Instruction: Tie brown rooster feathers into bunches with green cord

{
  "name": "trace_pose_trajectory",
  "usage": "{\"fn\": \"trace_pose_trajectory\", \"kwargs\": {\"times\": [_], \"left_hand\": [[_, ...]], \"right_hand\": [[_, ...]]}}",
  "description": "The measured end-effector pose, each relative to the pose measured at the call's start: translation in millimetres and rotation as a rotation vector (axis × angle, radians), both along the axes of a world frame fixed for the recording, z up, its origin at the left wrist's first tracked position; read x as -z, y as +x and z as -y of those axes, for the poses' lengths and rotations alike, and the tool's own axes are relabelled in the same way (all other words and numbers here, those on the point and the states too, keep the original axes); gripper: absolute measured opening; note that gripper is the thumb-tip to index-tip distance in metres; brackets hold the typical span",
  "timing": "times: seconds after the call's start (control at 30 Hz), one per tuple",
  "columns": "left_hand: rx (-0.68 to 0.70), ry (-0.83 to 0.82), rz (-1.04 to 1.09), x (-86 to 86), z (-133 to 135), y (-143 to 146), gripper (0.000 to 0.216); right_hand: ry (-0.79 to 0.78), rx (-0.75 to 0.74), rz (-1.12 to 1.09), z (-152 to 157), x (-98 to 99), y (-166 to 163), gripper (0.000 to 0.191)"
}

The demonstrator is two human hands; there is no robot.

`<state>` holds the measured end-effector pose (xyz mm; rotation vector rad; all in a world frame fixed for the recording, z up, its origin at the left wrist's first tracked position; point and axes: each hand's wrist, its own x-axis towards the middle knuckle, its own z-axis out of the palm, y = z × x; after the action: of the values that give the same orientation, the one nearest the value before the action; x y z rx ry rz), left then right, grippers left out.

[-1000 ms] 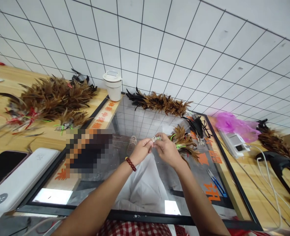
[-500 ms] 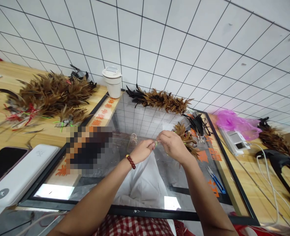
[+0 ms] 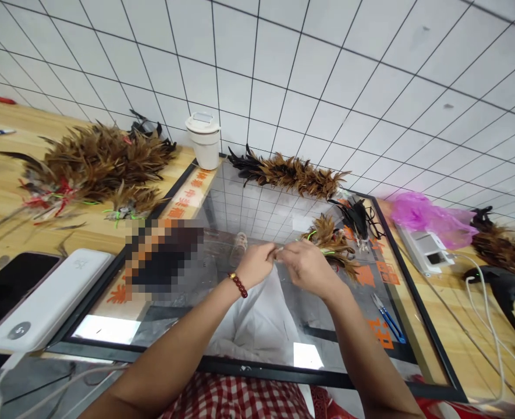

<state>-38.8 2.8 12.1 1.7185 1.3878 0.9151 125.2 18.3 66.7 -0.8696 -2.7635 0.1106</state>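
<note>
Over the glass table top (image 3: 257, 326), my left hand (image 3: 254, 265) and my right hand (image 3: 308, 267) meet fingertip to fingertip. Both are closed in a pinch on the quill end of a small brown feather bundle (image 3: 332, 244), which fans out to the right behind my right hand. A green tie shows at the bundle's base. A red bead bracelet (image 3: 238, 284) sits on my left wrist.
A big heap of brown feathers (image 3: 91, 166) lies on the wooden bench at left, and a feather strip (image 3: 287, 174) runs along the tiled wall. Also present: white cup (image 3: 205, 139), power bank (image 3: 50, 299), phone (image 3: 4, 291), blue snips (image 3: 388, 317), pink bag (image 3: 427, 218), black glue gun (image 3: 501, 288) with cables.
Both hands have stayed together on the feather bundle, shifting slightly lower and rightward in view. The camera has tilted a little.
</note>
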Motion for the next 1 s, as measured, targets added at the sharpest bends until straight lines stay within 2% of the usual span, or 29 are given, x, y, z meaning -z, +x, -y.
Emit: {"fn": "trace_pose_trajectory", "kwargs": {"times": [0.1, 0.17, 0.23, 0.3, 0.4, 0.47, 0.53, 0.6, 0.67, 0.73, 0.8, 0.87, 1.0], "left_hand": [[0.182, 0.073, -0.1, -5.0, 6, 2, 0.02], [0.24, 0.054, -0.074, -7.2, 9, 3, 0.026], [0.237, -0.018, 0.049, -7.8, 10, 5, 0.034], [0.182, -0.134, 0.267, -7.1, 9, 7, 0.039], [0.004, -0.272, 0.602, -5.4, 3, 10, 0.038], [-0.117, -0.274, 0.693, -4.3, -1, 9, 0.036], [-0.19, -0.19, 0.652, -3.2, -3, 8, 0.034], [-0.216, -0.05, 0.527, -2.4, -4, 6, 0.032], [-0.243, 0.083, 0.396, -1.9, -3, 4, 0.03], [-0.277, 0.151, 0.319, -1.8, -2, 3, 0.03], [-0.296, 0.167, 0.311, -2.1, 0, 4, 0.032], [-0.3, 0.147, 0.365, -2.5, 0, 5, 0.034], [-0.308, -0.05, 0.656, -3.4, -2, 5, 0.028]], "right_hand": [[-0.001, 0.012, -0.049, -7, -9.8, -3, 0.017], [-0.111, 0.002, -0.153, -17, -7.8, -1, 0.017], [-0.253, -0.008, -0.296, -26, -0.1, 1, 0.018], [-0.329, 0.071, -0.483, -31, 10.9, 4, 0.017], [-0.413, 0.333, -0.759, -30, 28.5, 4, 0.018], [-0.597, 0.395, -0.853, -24, 38.0, 0, 0.027], [-0.798, 0.33, -0.896, -17, 45.2, -8, 0.039], [-0.896, 0.252, -0.936, -11, 50.6, -19, 0.048], [-0.911, 0.257, -0.98, -8, 54.6, -28, 0.044], [-0.895, 0.342, -1.014, -9, 56.5, -32, 0.032], [-0.884, 0.418, -1.018, -11, 55.6, -30, 0.028], [-0.889, 0.425, -1.001, -13, 52.8, -24, 0.027], [-0.914, 0.399, -0.957, -17, 50.0, -14, 0.027]]}}
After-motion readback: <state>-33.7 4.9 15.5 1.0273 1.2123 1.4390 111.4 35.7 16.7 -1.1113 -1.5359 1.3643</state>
